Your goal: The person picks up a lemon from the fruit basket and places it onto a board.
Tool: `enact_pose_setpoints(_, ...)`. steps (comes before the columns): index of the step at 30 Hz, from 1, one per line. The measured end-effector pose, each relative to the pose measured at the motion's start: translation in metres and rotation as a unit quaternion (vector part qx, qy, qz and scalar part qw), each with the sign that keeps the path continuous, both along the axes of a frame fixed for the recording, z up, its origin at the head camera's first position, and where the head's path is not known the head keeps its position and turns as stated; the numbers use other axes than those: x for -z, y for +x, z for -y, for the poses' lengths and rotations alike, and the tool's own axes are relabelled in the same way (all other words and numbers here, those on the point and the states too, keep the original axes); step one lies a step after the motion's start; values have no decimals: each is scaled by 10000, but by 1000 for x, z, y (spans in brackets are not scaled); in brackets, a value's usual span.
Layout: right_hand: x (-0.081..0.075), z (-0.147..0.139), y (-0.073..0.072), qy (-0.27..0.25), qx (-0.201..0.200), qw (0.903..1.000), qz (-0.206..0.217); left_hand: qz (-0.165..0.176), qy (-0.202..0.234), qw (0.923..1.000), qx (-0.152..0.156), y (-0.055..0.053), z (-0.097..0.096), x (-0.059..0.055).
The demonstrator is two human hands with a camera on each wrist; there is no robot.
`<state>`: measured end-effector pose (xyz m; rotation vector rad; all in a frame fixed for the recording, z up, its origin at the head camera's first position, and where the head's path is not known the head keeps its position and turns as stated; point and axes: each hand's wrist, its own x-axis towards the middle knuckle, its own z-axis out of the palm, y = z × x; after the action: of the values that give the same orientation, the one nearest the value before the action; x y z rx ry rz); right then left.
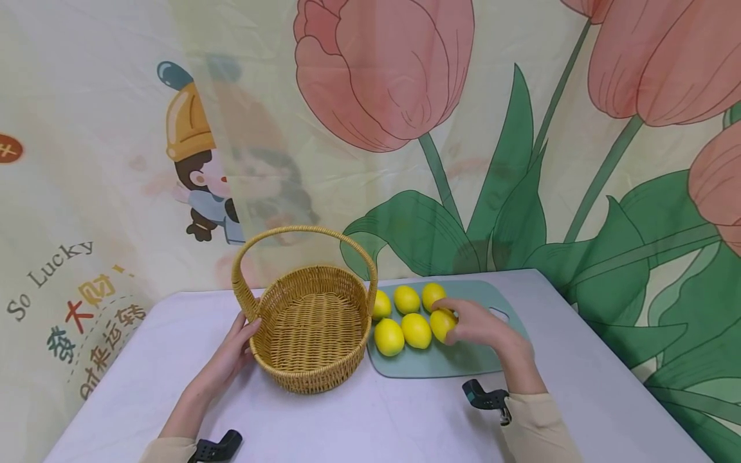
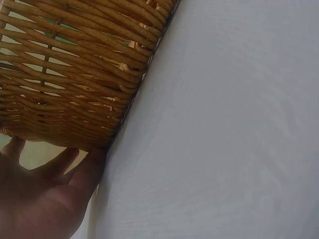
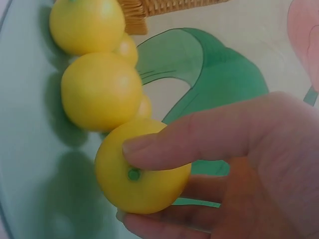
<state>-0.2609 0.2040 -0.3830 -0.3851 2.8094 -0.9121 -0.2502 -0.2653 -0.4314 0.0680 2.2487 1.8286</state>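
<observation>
My left hand (image 1: 227, 354) rests against the left side of a round wicker basket (image 1: 315, 382), close to where its tall handle (image 1: 307, 229) meets the rim. In the left wrist view, fairly straight, spread fingers touch the woven wall (image 2: 65, 74). Between thumb and fingers, my right hand (image 1: 480, 323) pinches a yellow lemon (image 1: 442, 325) over the right part of a pale green board (image 1: 440, 368). The right wrist view shows the thumb across this lemon (image 3: 114, 186) beside its green stem spot. Several other lemons (image 1: 417, 331) sit in two rows on the board.
The basket stands left of the board, its right side overlapping the board's left end in the head view. A white cloth (image 1: 370, 424) covers the table. Behind hangs a printed backdrop (image 1: 382, 77) with tulips. Both wrists wear black camera mounts (image 1: 486, 397).
</observation>
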Motion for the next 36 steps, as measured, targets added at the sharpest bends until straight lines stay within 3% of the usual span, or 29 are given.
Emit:
enact_pose_setpoints(17, 18, -3, -8, -64, -19, 9999, -116, -47, 10, 10000, 31, 1, 2, 0)
enact_pose_setpoints(36, 8, -4, -1, -5, -86, 9999, 67, 7, 36, 10000, -2, 1, 3, 0)
